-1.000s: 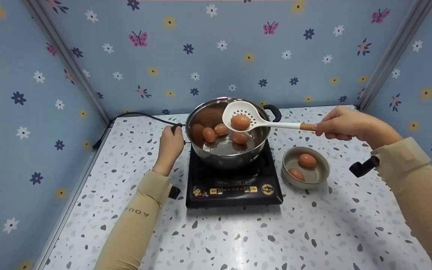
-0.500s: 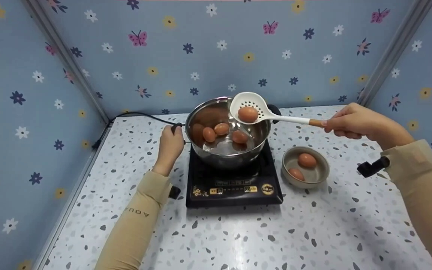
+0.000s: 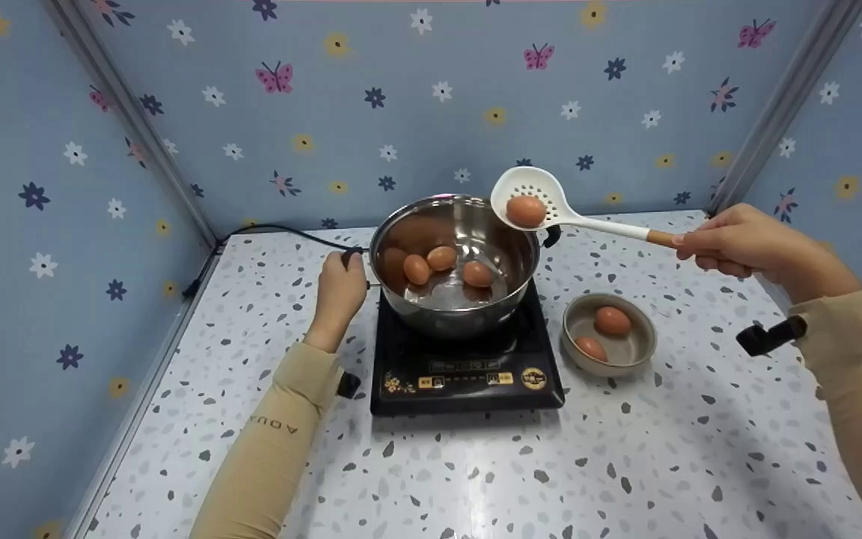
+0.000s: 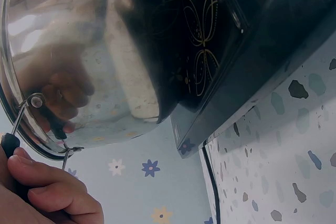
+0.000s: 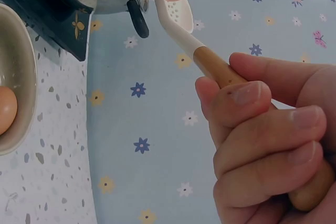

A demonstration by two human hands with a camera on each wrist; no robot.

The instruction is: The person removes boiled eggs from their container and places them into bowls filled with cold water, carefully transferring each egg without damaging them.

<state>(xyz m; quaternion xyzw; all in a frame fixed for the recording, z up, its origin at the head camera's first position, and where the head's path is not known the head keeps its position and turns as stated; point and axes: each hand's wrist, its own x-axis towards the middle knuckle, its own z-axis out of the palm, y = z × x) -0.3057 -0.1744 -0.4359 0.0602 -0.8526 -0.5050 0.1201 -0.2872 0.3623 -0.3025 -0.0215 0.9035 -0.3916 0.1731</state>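
My right hand [image 3: 741, 241] grips the wooden end of a white slotted spoon [image 3: 610, 227]; in the right wrist view its fingers wrap the handle. One brown egg [image 3: 526, 211] lies in the spoon's bowl, which is raised over the right rim of a steel pot [image 3: 453, 323]. Inside the pot rest three more brown eggs, among them a right-hand egg [image 3: 477, 274]. With my left hand [image 3: 341, 292] I hold the pot's black left handle [image 4: 10, 144]. To the pot's right stands a beige bowl [image 3: 651, 352] with two eggs, one egg [image 3: 613, 320] behind the other.
Under the pot is a black induction cooker [image 3: 468, 400] with gold markings. Its black cord [image 3: 289, 229] runs left along the back of the speckled table [image 3: 438, 479]. Flower-patterned walls [image 3: 416, 90] close in the back and both sides. The pot's right handle [image 3: 553, 236] juts toward the spoon.
The right hand has carried the slotted spoon and its egg to the right and up, from over the pot's middle to its right rim. The left hand, pot and bowl have stayed put.
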